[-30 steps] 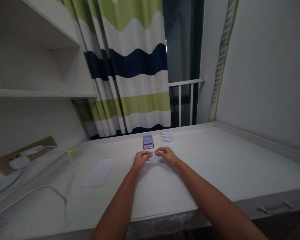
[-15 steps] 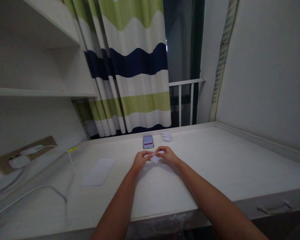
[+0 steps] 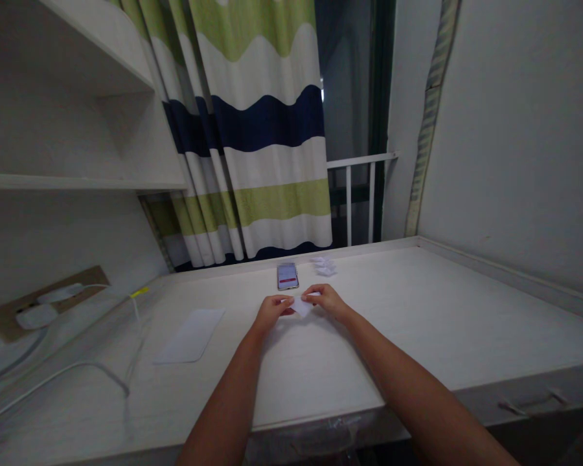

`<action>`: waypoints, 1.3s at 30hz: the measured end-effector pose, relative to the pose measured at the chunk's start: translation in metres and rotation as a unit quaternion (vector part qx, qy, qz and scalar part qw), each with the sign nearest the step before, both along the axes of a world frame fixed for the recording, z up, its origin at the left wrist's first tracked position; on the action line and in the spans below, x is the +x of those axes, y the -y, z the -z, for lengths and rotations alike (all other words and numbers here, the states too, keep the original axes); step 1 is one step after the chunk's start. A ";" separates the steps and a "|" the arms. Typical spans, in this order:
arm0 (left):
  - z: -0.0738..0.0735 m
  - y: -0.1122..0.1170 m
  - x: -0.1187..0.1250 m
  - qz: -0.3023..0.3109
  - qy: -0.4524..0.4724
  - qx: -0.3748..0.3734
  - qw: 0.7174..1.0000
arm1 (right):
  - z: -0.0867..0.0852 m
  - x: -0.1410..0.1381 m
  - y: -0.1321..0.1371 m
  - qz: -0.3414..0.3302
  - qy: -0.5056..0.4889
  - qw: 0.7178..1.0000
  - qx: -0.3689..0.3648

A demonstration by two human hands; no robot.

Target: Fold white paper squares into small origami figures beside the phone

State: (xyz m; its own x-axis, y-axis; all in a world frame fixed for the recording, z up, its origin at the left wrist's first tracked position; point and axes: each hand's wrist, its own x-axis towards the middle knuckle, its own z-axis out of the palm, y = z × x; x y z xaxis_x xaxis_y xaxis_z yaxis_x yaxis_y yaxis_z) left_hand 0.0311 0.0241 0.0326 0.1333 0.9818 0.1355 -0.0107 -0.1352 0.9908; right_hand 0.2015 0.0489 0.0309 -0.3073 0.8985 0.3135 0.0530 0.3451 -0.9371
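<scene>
A small piece of folded white paper (image 3: 301,307) is held between my two hands, just above the desk. My left hand (image 3: 273,310) pinches its left side between thumb and fingers. On the right side, my right hand (image 3: 327,300) grips it the same way, with part of the paper hidden by the fingers. Beyond the hands lies a phone (image 3: 287,276) with its screen lit. Several folded white paper pieces (image 3: 324,266) sit to the right of the phone.
A stack or sheet of white paper (image 3: 190,336) lies on the desk (image 3: 418,310) to the left. White cables (image 3: 92,364) run from plugs (image 3: 37,315) at the left wall. A shelf (image 3: 78,181) overhangs the left side; a striped curtain (image 3: 276,162) hangs behind.
My left hand has shifted slightly left along the folded paper, its fingers now further from the right hand's, so more of the paper's middle shows. The right hand stays nearly in place.
</scene>
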 end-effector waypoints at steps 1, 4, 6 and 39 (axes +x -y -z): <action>-0.001 0.001 0.000 0.008 0.001 -0.007 1.000 | 0.000 0.000 0.000 0.002 -0.001 1.000 -0.001; -0.002 0.003 -0.001 0.023 -0.007 -0.019 1.000 | 0.001 0.000 0.000 0.011 -0.005 1.000 -0.010; -0.003 0.003 -0.002 0.013 -0.012 -0.020 1.000 | 0.000 0.001 0.000 0.017 -0.017 0.999 -0.025; -0.003 0.005 -0.001 0.084 0.116 -0.073 0.987 | 0.000 0.002 -0.008 0.002 -0.202 0.975 -0.091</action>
State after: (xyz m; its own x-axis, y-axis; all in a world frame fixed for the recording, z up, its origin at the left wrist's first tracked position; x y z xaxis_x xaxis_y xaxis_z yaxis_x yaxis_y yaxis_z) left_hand 0.0297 0.0188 0.0359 0.2776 0.9599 0.0398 -0.2494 0.0320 0.9679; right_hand 0.2037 0.0571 0.0305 -0.1876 0.9516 0.2436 -0.3328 0.1718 -0.9272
